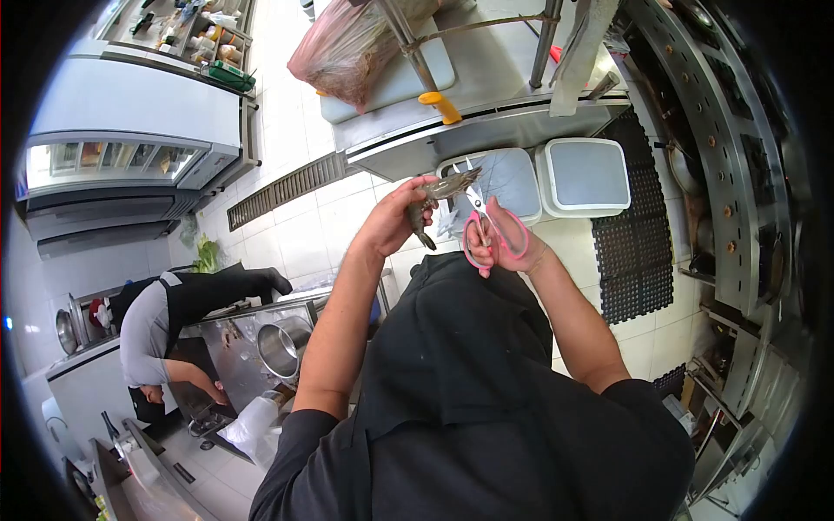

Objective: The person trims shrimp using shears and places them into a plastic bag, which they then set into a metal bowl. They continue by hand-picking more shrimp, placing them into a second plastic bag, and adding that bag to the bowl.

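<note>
My left hand (401, 214) is closed around a large dark shrimp (447, 186), its head pointing right and its tail hanging below my fingers. In my right hand (508, 243) is a pair of scissors (478, 201) with pink-edged handles, my fingers through the loops. The scissor blades are spread apart right at the shrimp's head. Below both hands stands a white-rimmed tub (527, 165) with long thin feelers across it. A second pale tub (589, 174) stands beside it on the right.
A steel counter (495, 65) ahead carries a pink plastic bag (347, 52) on a white board and a yellow-handled tool (440, 108). A black rubber mat (638, 234) lies at right, before the stoves. Another person (161, 326) leans over a steel worktop at left, near a metal pot (284, 346).
</note>
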{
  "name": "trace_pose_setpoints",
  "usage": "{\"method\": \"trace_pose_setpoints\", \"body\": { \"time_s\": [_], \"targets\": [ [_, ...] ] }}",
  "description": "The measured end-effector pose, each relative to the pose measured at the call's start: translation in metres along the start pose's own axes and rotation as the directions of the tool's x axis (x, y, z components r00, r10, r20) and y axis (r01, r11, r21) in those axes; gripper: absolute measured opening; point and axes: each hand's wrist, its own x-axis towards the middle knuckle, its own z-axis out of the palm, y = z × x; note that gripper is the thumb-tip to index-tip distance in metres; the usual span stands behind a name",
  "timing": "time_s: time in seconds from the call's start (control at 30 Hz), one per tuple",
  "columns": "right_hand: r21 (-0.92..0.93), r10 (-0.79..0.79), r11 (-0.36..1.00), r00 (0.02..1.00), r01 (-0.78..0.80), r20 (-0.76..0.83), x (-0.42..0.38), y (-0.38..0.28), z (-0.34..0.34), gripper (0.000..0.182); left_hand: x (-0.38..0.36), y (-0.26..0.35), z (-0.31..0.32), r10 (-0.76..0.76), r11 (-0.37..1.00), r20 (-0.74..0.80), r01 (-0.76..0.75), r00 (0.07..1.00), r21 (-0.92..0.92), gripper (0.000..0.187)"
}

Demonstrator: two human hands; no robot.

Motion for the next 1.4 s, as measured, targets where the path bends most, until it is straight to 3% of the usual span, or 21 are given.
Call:
{"method": "trace_pose_setpoints", "body": {
  "time_s": [0.4, 0.8, 0.97, 1.03, 1.07, 1.1, 1.2, 1.27, 1.33, 1.4],
  "targets": [
    [-0.119, -0.042, 0.992, 0.999, 0.039, -0.023, -0.024, -0.007, -0.021, 0.081, 0.019, -0.005, 0.014, -0.044, 0.999, -0.020, 0.044, 0.999, 0.004, 0.037],
    [-0.109, -0.055, 0.993, 0.979, 0.034, -0.194, -0.020, -0.001, -0.044, 0.070, 0.035, -0.018, 0.016, -0.036, 0.998, -0.117, 0.041, 0.992, 0.039, 0.039],
    [0.029, 0.007, 1.000, 0.900, 0.006, -0.436, -0.006, 0.009, -0.062, 0.056, 0.022, -0.029, -0.002, 0.030, 0.998, -0.178, -0.020, 0.984, 0.060, 0.036],
    [-0.067, -0.036, 0.998, 0.799, -0.005, -0.601, -0.001, 0.025, -0.081, 0.047, 0.002, -0.033, -0.014, 0.098, 0.990, -0.188, -0.077, 0.977, 0.118, 0.036],
    [0.043, 0.016, 0.999, 0.839, 0.009, -0.545, -0.001, 0.035, -0.110, 0.043, -0.012, -0.034, -0.019, 0.113, 0.989, -0.227, -0.088, 0.967, 0.115, 0.036],
    [-0.023, -0.061, 0.998, 0.729, 0.062, -0.682, 0.000, 0.041, -0.100, 0.049, -0.030, -0.033, -0.021, 0.152, 0.983, -0.260, -0.118, 0.954, 0.142, 0.036],
    [0.002, -0.010, 1.000, 0.685, 0.017, -0.728, -0.005, 0.058, -0.128, 0.055, -0.091, -0.025, -0.046, 0.268, 0.963, -0.377, -0.243, 0.887, 0.115, 0.035],
    [-0.038, 0.044, 0.994, 0.718, -0.098, -0.695, -0.014, 0.060, -0.146, 0.059, -0.139, -0.029, -0.073, 0.368, 0.928, -0.471, -0.353, 0.802, 0.124, 0.034],
    [-0.191, -0.010, 0.963, 0.680, -0.192, -0.733, -0.013, 0.061, -0.119, 0.061, -0.204, -0.028, -0.095, 0.382, 0.897, -0.676, -0.430, 0.630, 0.105, 0.035],
    [-0.297, -0.040, 0.913, 0.664, -0.279, -0.746, 0.000, 0.055, -0.100, 0.063, -0.270, -0.036, -0.128, 0.424, 0.803, -0.814, -0.580, 0.397, 0.136, 0.035]
  ]
}}
